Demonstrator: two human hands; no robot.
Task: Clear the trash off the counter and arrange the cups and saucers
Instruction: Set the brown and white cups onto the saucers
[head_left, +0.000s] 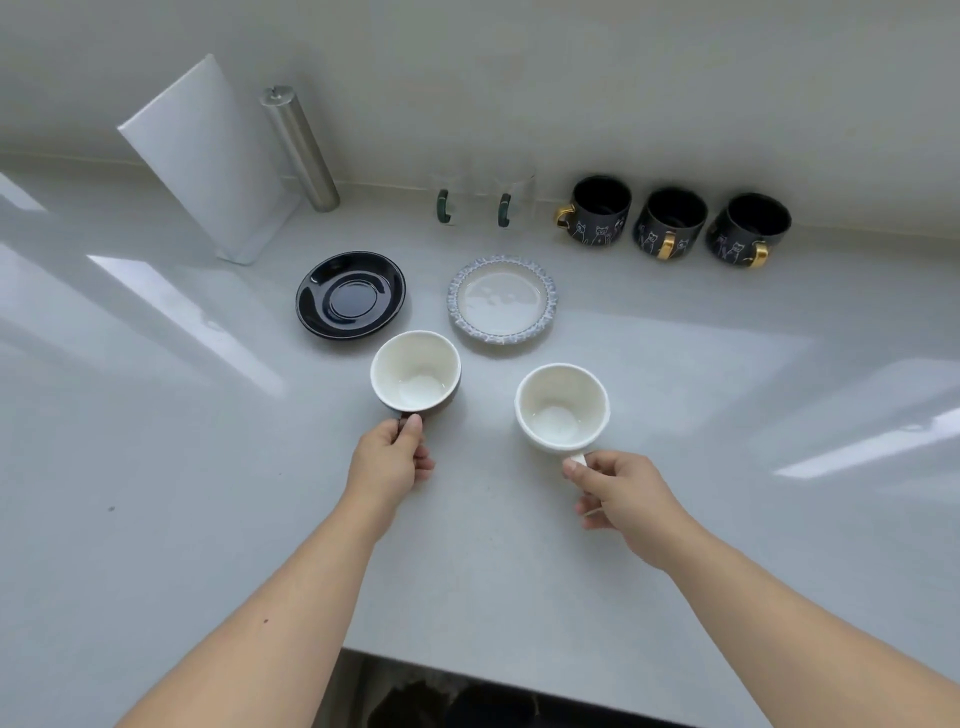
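My left hand (390, 458) grips the handle of a dark cup with a white inside (415, 373), which sits just in front of the black saucer (351, 294). My right hand (618, 486) pinches the handle of a white cup (562, 404), in front of and slightly right of the white saucer with a blue patterned rim (502, 299). Both cups are upright and empty. The two saucers lie side by side on the grey counter (156, 467) with nothing on them.
Three black mugs with gold handles (597, 210) (670, 223) (748, 228) stand in a row at the back right against the wall. Two clear glass cups with green handles (451, 202) (511, 205) stand beside them. A paper towel holder (301, 148) and white sheet (208, 156) are back left.
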